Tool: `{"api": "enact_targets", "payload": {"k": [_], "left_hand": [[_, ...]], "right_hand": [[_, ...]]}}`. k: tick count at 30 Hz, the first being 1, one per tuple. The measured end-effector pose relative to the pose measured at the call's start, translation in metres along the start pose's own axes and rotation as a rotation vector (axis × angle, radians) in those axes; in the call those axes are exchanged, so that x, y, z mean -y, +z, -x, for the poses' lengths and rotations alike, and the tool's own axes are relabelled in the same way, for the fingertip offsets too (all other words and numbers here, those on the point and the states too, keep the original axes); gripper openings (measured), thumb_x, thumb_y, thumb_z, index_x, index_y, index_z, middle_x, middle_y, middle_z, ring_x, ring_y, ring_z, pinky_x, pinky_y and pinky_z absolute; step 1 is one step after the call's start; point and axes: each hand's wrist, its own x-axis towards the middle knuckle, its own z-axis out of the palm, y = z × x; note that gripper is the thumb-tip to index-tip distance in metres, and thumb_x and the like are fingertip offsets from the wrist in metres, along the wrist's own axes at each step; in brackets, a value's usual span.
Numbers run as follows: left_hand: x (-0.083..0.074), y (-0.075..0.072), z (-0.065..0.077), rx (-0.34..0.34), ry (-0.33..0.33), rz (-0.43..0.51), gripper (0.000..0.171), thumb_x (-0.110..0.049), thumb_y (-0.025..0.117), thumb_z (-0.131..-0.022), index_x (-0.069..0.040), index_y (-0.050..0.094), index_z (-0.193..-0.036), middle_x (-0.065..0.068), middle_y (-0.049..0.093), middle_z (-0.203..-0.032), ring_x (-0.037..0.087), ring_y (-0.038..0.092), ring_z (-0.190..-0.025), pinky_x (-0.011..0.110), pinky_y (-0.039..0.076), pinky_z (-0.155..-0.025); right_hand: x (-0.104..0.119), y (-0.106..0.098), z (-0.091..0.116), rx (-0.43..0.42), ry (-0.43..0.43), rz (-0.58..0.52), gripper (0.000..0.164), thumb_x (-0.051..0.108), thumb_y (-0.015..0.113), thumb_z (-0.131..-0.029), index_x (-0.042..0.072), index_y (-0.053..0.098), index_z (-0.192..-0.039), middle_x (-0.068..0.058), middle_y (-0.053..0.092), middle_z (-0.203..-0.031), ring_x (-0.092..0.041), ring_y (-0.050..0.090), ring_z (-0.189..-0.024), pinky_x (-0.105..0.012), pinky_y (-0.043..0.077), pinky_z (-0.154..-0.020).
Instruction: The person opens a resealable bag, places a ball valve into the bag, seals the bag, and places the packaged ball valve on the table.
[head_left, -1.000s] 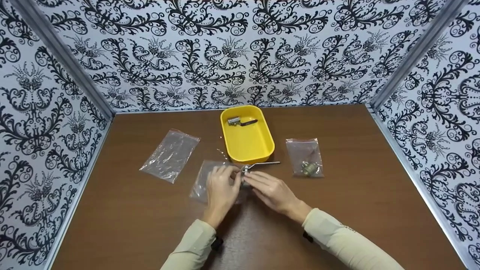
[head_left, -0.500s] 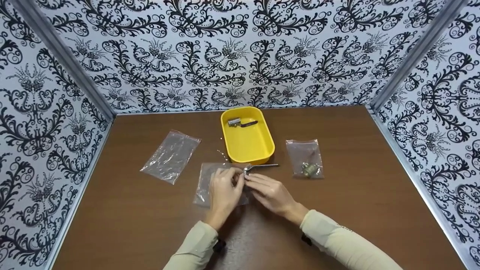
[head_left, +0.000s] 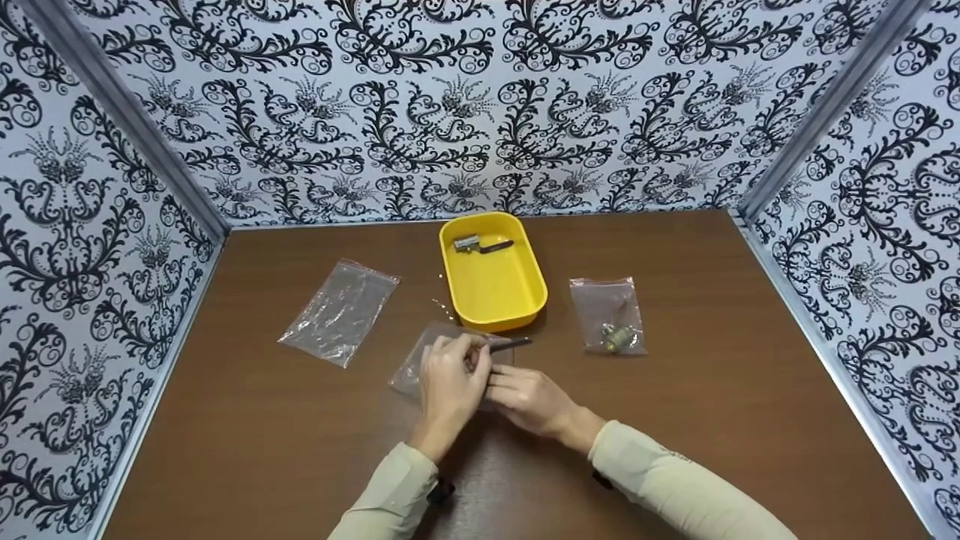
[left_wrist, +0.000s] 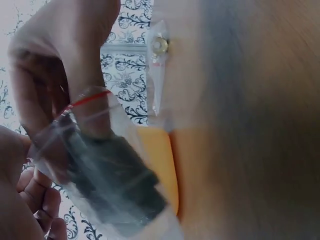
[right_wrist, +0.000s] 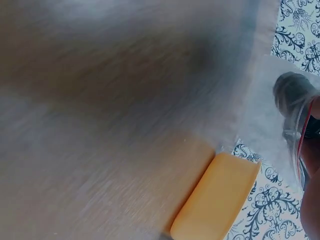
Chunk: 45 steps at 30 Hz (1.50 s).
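Note:
In the head view, my left hand (head_left: 452,379) and right hand (head_left: 531,397) meet just in front of the yellow tray. Between them they grip a ball valve, whose dark lever (head_left: 511,344) sticks out to the right past the left thumb and forefinger. A clear zip bag (head_left: 416,367) lies about the valve and spreads out under the left hand. In the left wrist view, the dark valve body (left_wrist: 117,185) shows through the plastic, below the bag's red zip strip (left_wrist: 89,99). The fingers hide much of the valve; whether the lever is inside the bag I cannot tell.
The yellow tray (head_left: 499,300) holds another ball valve (head_left: 469,244) with a dark lever. To its left lies a flat clear bag (head_left: 341,313). On the right, a zip bag (head_left: 604,296) contains a brass-coloured fitting (head_left: 618,338). Patterned walls surround the brown table (head_left: 262,450).
The lever has turned from a thin silver edge to its dark flat side and shifted left. My right hand has moved slightly left and towards me. The bag has shifted under the left hand.

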Motion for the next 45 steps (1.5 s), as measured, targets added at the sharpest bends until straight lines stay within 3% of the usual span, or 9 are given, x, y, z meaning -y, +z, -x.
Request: {"api": "enact_targets", "payload": {"k": [5,11,19,25,30,36,38,41,45], "left_hand": [[-0.002,-0.002,-0.003,-0.042,-0.008,0.031,0.0,-0.013,0.071,-0.081,-0.014,0.071,-0.081,-0.005,0.062,-0.06,0.016,0.056,-0.069,0.033,0.042,-0.07],[-0.003,-0.003,-0.003,-0.116,0.018,0.093,0.004,-0.007,0.07,-0.079,-0.011,0.068,-0.079,-0.003,0.057,-0.059,0.016,0.052,-0.066,0.033,0.04,-0.067],[-0.003,-0.004,-0.006,-0.148,-0.022,0.129,0.003,-0.009,0.068,-0.082,-0.011,0.068,-0.08,-0.002,0.054,-0.058,0.017,0.053,-0.065,0.033,0.042,-0.062],[-0.004,-0.005,-0.011,-0.154,-0.045,0.14,0.003,-0.01,0.068,-0.082,-0.012,0.067,-0.079,-0.002,0.053,-0.058,0.014,0.05,-0.063,0.031,0.041,-0.059],[-0.006,-0.007,-0.015,-0.165,-0.067,0.157,0.004,-0.01,0.069,-0.08,-0.013,0.067,-0.077,-0.003,0.052,-0.059,0.012,0.05,-0.062,0.03,0.04,-0.057],[-0.007,-0.011,-0.021,-0.183,-0.077,0.183,0.004,-0.009,0.07,-0.078,-0.012,0.069,-0.076,-0.002,0.055,-0.06,0.012,0.05,-0.06,0.029,0.041,-0.056],[-0.007,-0.013,-0.024,-0.202,-0.082,0.194,0.004,-0.007,0.07,-0.077,-0.011,0.069,-0.075,-0.001,0.055,-0.059,0.012,0.05,-0.058,0.03,0.041,-0.055],[-0.008,-0.016,-0.027,-0.213,-0.089,0.203,0.004,-0.007,0.07,-0.076,-0.011,0.069,-0.074,-0.001,0.056,-0.059,0.012,0.05,-0.058,0.029,0.042,-0.055],[-0.009,-0.018,-0.029,-0.207,-0.1,0.209,0.003,-0.009,0.07,-0.076,-0.011,0.069,-0.074,-0.001,0.057,-0.06,0.011,0.052,-0.058,0.027,0.042,-0.055]], "right_hand": [[-0.001,0.0,-0.002,0.059,0.077,-0.035,0.017,0.003,0.074,-0.077,0.008,0.074,-0.092,-0.001,0.076,-0.095,-0.02,0.07,-0.103,-0.032,0.052,-0.096],[-0.001,0.0,-0.003,0.057,0.082,-0.06,0.02,0.003,0.078,-0.074,0.007,0.074,-0.092,-0.001,0.076,-0.093,-0.021,0.07,-0.104,-0.032,0.053,-0.095],[0.001,-0.009,-0.006,0.083,0.191,-0.09,0.015,0.011,0.074,-0.084,0.011,0.074,-0.099,-0.001,0.075,-0.103,-0.017,0.07,-0.103,-0.031,0.054,-0.093],[0.007,-0.017,-0.012,0.034,0.311,-0.121,0.015,0.018,0.069,-0.088,0.01,0.073,-0.1,-0.001,0.075,-0.096,-0.014,0.07,-0.091,-0.029,0.055,-0.083],[0.015,-0.02,-0.018,-0.016,0.407,-0.062,0.025,0.033,0.071,-0.087,0.01,0.072,-0.097,0.001,0.073,-0.083,-0.012,0.067,-0.075,-0.028,0.053,-0.073],[0.019,-0.022,-0.025,-0.083,0.558,-0.08,0.009,0.018,0.075,-0.083,0.013,0.073,-0.09,0.003,0.073,-0.081,-0.01,0.066,-0.072,-0.027,0.053,-0.069],[0.02,-0.025,-0.028,-0.113,0.61,-0.107,0.011,0.014,0.075,-0.082,0.013,0.073,-0.092,0.003,0.074,-0.085,-0.01,0.067,-0.075,-0.027,0.053,-0.071],[0.02,-0.029,-0.034,-0.113,0.637,-0.122,0.015,0.015,0.074,-0.083,0.012,0.073,-0.098,0.002,0.074,-0.091,-0.01,0.067,-0.079,-0.028,0.054,-0.073],[0.02,-0.031,-0.04,-0.076,0.612,-0.098,0.012,0.021,0.072,-0.087,0.015,0.072,-0.097,0.004,0.072,-0.089,-0.009,0.063,-0.078,-0.026,0.052,-0.073]]}}
